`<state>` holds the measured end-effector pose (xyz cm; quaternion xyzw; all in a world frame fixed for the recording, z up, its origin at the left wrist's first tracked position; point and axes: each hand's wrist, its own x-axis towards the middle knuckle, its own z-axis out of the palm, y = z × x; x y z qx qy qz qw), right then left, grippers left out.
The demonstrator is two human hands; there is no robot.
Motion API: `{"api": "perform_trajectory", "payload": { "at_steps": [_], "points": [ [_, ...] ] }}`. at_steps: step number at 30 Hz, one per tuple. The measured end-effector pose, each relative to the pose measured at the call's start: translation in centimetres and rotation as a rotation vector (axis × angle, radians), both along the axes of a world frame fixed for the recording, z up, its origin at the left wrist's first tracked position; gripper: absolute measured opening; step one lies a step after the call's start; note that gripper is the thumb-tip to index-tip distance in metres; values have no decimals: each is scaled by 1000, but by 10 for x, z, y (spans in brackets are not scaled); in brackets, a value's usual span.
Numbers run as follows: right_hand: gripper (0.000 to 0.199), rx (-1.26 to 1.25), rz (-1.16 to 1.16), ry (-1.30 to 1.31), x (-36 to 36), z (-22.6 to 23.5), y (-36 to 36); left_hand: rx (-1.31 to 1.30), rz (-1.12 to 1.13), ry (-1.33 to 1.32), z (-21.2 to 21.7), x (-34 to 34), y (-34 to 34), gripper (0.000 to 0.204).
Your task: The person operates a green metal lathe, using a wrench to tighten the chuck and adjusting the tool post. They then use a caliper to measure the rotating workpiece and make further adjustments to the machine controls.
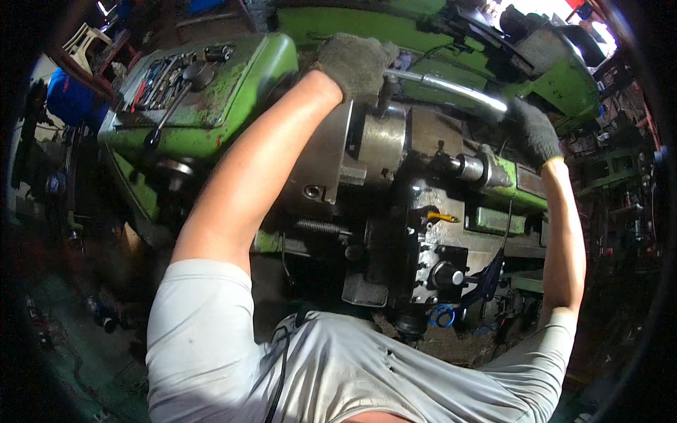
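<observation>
The lathe (278, 67) is a bulky green-painted machine, its enamel chipped and oil-stained. The chuck (321, 151) is a broad dark steel disc with stepped blocks on its face. Just right of it sits a smooth, shiny steel cylinder (383, 137). Below, the carriage (423, 275) is blocky metal, studded with bolts. A pale, creased cloth shirt (338, 352) fills the bottom.

Both hands wear gray knit gloves. The left hand (356, 63) is above the chuck, rounded at the bar's left end; its fingers are hidden, so I cannot tell how they close. The right hand (536, 130), partly blurred, is closed around the bar's other end.

The bar (455, 88), slim, round and bright metal, spans between the hands above the cylinder, sloping down to the right. On the lathe's top left lie small metal tools (162, 81); a yellow piece (443, 217) rests on the carriage.
</observation>
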<state>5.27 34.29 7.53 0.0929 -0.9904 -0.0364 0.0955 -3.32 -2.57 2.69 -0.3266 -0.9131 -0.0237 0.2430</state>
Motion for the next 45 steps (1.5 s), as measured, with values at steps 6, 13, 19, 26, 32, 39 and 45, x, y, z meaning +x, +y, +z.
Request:
{"api": "perform_trajectory", "payload": {
  "at_steps": [6,13,19,26,32,39,45],
  "points": [
    [38,46,-75,11,-1,-1,30,-20,84,-91,-3,-4,9,32],
    [36,78,-90,43,-8,-8,33,-77,134,-179,6,-2,9,40],
    [49,-6,-212,108,57,-10,-6,-164,-3,-158,14,-20,-4,35],
    [60,39,-306,17,90,7,-20,-142,-68,-70,6,-29,2,28],
    [63,39,-434,-28,88,8,-19,-39,-126,-152,6,-24,4,32],
    [45,93,-518,-53,94,12,-32,-107,-152,-246,19,-20,-6,36],
    [56,44,-601,-76,111,11,-45,-139,-255,-231,14,-48,2,32]
  ]
}}
